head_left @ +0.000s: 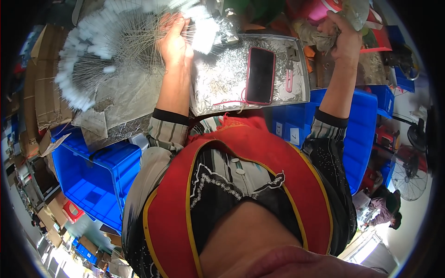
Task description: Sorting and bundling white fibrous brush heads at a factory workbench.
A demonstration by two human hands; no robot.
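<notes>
My left hand (176, 41) is at the upper left, its fingers curled among a large fan of thin metal wires (134, 44) with white, fluffy-looking ends. The fingers close around some of the wires. At the upper right my right hand (346, 39) is closed on a crumpled greyish cloth or bag (319, 36); which it is, I cannot tell. Between my hands lies a shallow tray (218, 88) strewn with short bits of wire. On it are a phone (260, 76) in a red case and a small pink-handled tool (289, 81).
A blue crate (88, 180) stands low on the left, another blue bin (354, 134) on the right. Cardboard (48, 74) edges the work surface at the left. A pink container (317, 11) sits beyond my right hand. A standing fan (410, 173) is at the far right.
</notes>
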